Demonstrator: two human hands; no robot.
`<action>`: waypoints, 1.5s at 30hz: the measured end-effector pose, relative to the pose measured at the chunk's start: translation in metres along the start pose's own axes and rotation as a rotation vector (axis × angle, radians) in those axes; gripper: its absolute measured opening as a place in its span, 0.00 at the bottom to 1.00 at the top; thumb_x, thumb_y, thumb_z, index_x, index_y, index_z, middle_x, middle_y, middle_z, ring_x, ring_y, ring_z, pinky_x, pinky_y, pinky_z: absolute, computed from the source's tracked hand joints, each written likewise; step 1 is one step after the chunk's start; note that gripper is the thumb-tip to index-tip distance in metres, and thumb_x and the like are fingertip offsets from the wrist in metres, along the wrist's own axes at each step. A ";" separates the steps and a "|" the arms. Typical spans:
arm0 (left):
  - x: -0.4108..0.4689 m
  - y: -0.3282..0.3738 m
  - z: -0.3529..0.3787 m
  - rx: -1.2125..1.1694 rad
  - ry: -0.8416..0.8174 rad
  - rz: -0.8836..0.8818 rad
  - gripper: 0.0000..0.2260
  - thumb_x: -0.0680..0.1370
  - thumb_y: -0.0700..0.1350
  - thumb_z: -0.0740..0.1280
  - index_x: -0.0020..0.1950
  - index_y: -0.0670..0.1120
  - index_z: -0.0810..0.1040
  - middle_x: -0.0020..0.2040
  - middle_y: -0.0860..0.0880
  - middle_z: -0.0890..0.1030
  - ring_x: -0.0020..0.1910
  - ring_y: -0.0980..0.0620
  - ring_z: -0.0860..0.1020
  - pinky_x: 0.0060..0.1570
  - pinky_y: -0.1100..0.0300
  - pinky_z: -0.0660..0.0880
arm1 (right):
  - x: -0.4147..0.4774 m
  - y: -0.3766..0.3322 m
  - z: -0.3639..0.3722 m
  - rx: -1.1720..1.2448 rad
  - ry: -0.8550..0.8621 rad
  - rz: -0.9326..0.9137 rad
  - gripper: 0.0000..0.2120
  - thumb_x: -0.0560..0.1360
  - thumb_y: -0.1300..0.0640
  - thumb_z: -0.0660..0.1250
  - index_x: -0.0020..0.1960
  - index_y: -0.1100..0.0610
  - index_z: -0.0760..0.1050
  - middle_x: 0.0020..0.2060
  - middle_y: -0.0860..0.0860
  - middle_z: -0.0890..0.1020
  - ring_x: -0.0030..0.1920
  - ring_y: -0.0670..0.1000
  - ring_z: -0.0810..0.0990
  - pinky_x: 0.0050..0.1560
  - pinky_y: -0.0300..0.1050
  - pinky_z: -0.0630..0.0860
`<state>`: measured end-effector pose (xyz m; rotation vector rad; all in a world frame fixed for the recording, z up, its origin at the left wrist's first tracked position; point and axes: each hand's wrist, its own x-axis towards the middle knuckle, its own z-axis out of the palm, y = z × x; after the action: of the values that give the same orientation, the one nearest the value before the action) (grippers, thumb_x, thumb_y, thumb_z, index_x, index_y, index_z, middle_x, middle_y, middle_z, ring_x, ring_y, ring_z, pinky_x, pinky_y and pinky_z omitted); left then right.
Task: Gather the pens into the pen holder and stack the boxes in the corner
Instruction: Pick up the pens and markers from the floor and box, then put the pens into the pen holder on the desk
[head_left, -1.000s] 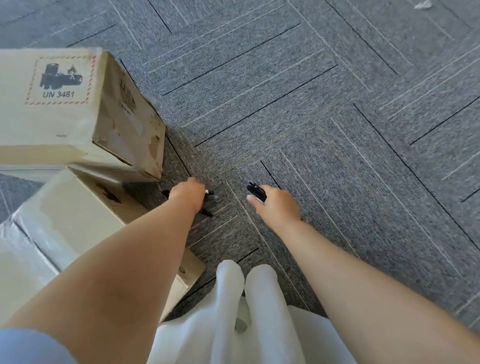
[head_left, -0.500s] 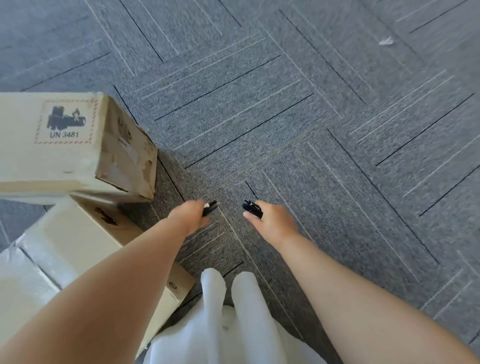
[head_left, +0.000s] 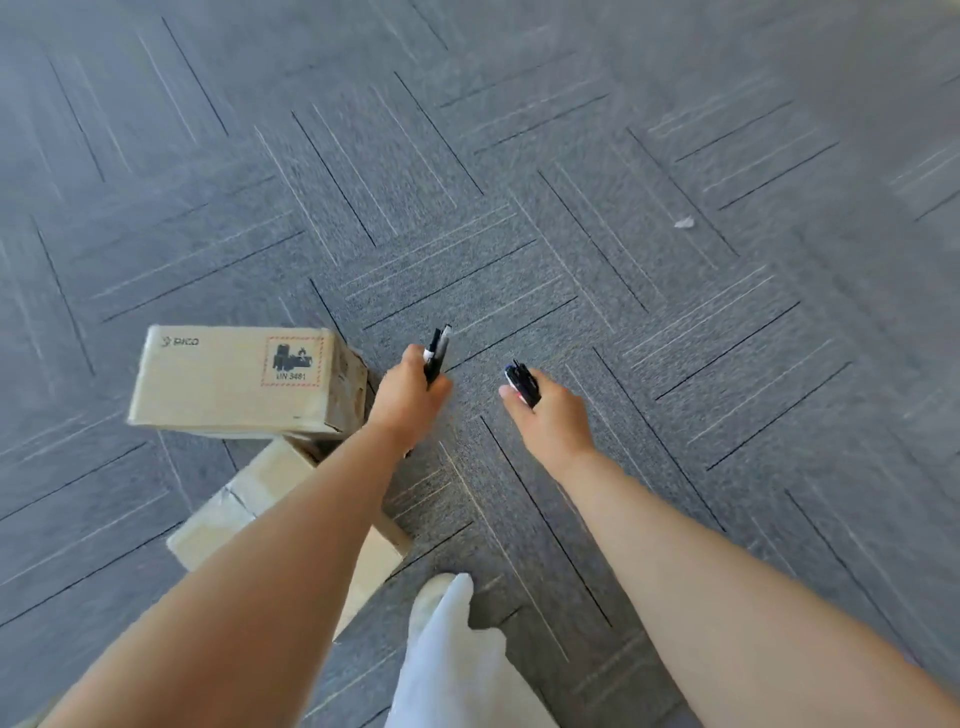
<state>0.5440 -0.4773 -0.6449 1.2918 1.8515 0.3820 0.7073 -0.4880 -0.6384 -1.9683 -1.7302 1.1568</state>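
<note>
My left hand is closed around a bunch of black pens whose tips stick up past my fingers. My right hand grips another few dark pens, with only their ends showing. Both hands hover above the grey carpet. A cardboard box with a UN 3481 label lies on the floor just left of my left hand. A second cardboard box sits below it, partly hidden by my left forearm. No pen holder is in view.
Grey carpet tiles stretch ahead and to the right. A small white scrap lies on the carpet at the far right. My white trouser legs fill the bottom middle.
My left hand has lifted pens off the floor beside the boxes and raised them. The view has pulled up and back, so the boxes look smaller and farther left.
</note>
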 end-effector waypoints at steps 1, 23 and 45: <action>-0.008 0.015 -0.018 0.023 0.016 0.010 0.06 0.78 0.41 0.60 0.51 0.40 0.66 0.44 0.39 0.77 0.44 0.38 0.78 0.40 0.51 0.73 | -0.004 -0.020 -0.015 0.025 0.010 0.006 0.13 0.78 0.50 0.61 0.53 0.59 0.75 0.37 0.52 0.76 0.39 0.53 0.73 0.39 0.43 0.66; -0.032 0.262 -0.312 -0.265 0.382 0.132 0.17 0.77 0.51 0.64 0.32 0.49 0.63 0.28 0.51 0.67 0.27 0.52 0.65 0.27 0.60 0.61 | 0.029 -0.348 -0.220 0.342 0.027 -0.223 0.14 0.75 0.52 0.65 0.34 0.51 0.65 0.29 0.47 0.68 0.29 0.44 0.67 0.26 0.29 0.64; 0.261 0.464 -0.420 -0.377 0.580 0.049 0.17 0.78 0.50 0.63 0.32 0.49 0.63 0.29 0.52 0.68 0.27 0.54 0.65 0.27 0.61 0.62 | 0.367 -0.501 -0.357 0.343 -0.157 -0.378 0.22 0.75 0.50 0.66 0.27 0.53 0.60 0.23 0.47 0.64 0.23 0.45 0.61 0.22 0.32 0.58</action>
<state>0.4811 0.0347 -0.2050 1.0276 2.0734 1.1722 0.5948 0.0783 -0.2151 -1.3167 -1.7371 1.3809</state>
